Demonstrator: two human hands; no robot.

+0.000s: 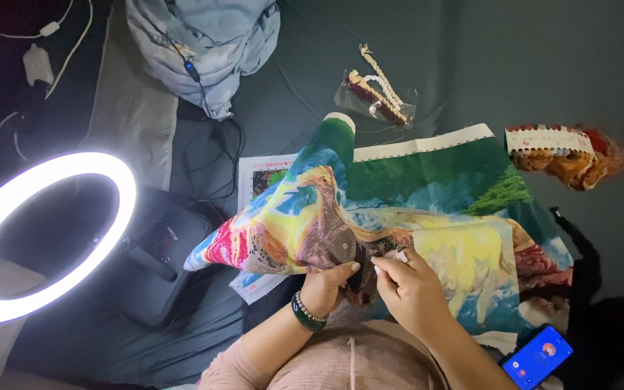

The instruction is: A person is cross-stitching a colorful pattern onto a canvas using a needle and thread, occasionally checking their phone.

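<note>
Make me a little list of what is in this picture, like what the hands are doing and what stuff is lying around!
Left hand: grips a fold of the colourful cross-stitch cloth
Right hand: fingertips pinched at the cloth; needle too small to tell
Wrist: dark green bangle on the left
Light: glowing ring light, left side
Threads: orange thread bundle, right; bag of cord, top
Phone: blue screen, lower right
Surface: dark sheet

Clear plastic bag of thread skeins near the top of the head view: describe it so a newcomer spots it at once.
Start at the large colourful cross-stitch canvas spread over the dark grey-blue sheet. Just above its white top edge lies the small clear plastic bag, holding dark red and cream thread, with a twisted cream skein poking out. Unlike the orange thread bundle on a white card at the right, it is transparent and carries no card.
</note>
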